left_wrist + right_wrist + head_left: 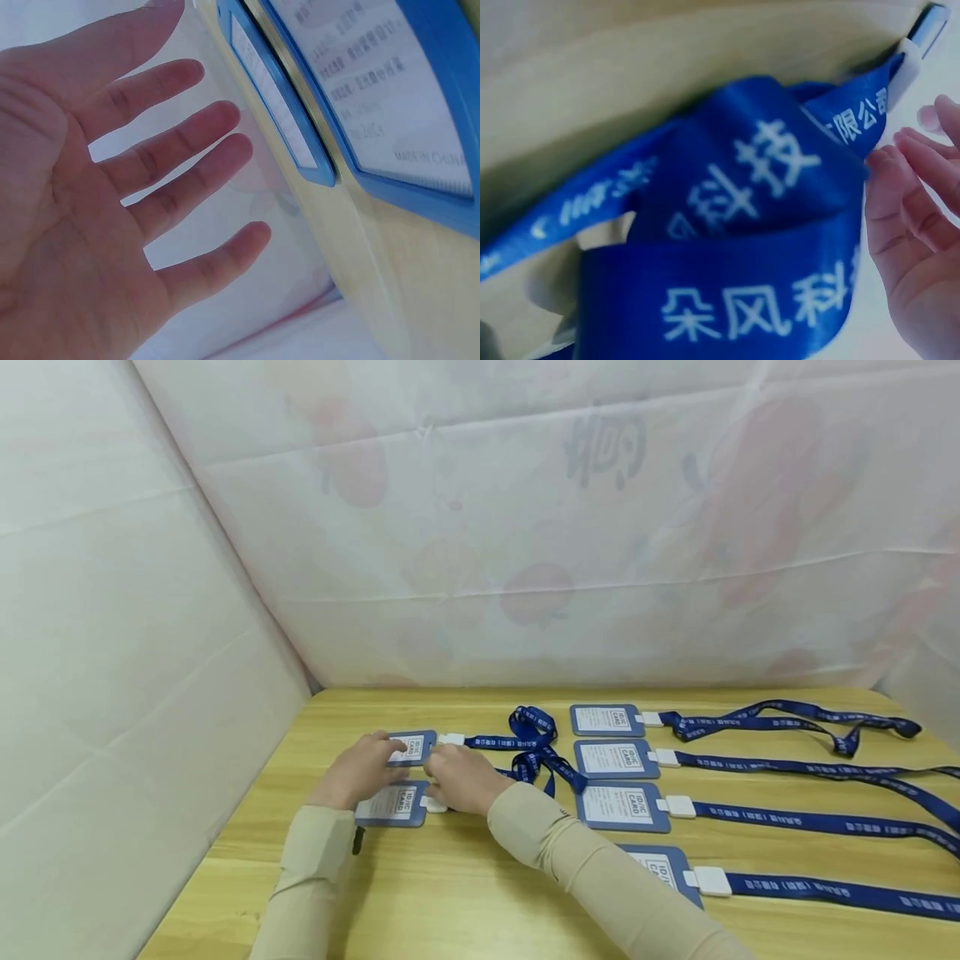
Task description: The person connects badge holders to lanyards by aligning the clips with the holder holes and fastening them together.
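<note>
Two blue-framed ID card holders lie one behind the other at the left of the table: a far holder [414,747] and a near holder [392,804]. My left hand [361,770] is over their left ends; the left wrist view shows its fingers [176,150] spread, with nothing between them and the holders beside them. Beside the white clips my right hand [467,778] hovers, fingers [889,195] loosely bent, with no object visible between them. A blue lanyard [757,172] with white lettering loops close to those fingertips; whether they touch it cannot be told.
On the right, several more card holders [617,758] lie in a column, their blue lanyards [817,820] stretched rightward. Two lanyards from the left holders bunch into loops [534,727] mid-table. White cloth walls [480,527] with faint prints stand behind and at the sides.
</note>
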The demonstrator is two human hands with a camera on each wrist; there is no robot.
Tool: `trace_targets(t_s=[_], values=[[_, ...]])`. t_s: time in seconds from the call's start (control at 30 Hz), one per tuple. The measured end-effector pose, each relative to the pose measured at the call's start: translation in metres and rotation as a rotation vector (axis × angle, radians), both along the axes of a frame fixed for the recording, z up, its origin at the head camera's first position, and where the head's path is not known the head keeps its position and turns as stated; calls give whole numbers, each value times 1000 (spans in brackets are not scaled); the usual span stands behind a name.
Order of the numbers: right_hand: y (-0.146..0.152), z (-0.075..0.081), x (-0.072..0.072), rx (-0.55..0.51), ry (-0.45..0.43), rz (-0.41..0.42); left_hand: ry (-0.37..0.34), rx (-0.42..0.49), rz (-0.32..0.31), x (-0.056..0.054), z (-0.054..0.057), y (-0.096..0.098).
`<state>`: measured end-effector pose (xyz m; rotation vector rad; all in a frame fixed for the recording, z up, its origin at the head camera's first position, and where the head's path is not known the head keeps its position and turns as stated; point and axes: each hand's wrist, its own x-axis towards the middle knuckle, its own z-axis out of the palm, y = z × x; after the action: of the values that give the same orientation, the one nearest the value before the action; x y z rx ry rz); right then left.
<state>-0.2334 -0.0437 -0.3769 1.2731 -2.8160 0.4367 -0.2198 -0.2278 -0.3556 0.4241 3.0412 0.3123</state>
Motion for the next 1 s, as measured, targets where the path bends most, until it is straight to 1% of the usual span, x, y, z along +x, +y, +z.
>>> trace_targets(t_s=[0.13, 0.33, 0.5, 0.67, 0.77, 1.0], values=[[1, 3, -1, -27, -2, 1, -4, -13, 7, -2, -3, 0], [6, 11, -11, -22, 9, 20, 0, 21, -2, -6, 0, -1], [10, 18, -18, 10, 14, -11, -9, 25, 1, -9, 3, -1], [10, 19, -21, 30, 18, -19, -10, 19, 10, -11, 3, -2], [10, 18, -24, 9, 21, -23, -18, 35, 22, -13, 3, -3], [15, 16, -36, -60, 89, -58, -27, 52, 34, -17, 0, -8]])
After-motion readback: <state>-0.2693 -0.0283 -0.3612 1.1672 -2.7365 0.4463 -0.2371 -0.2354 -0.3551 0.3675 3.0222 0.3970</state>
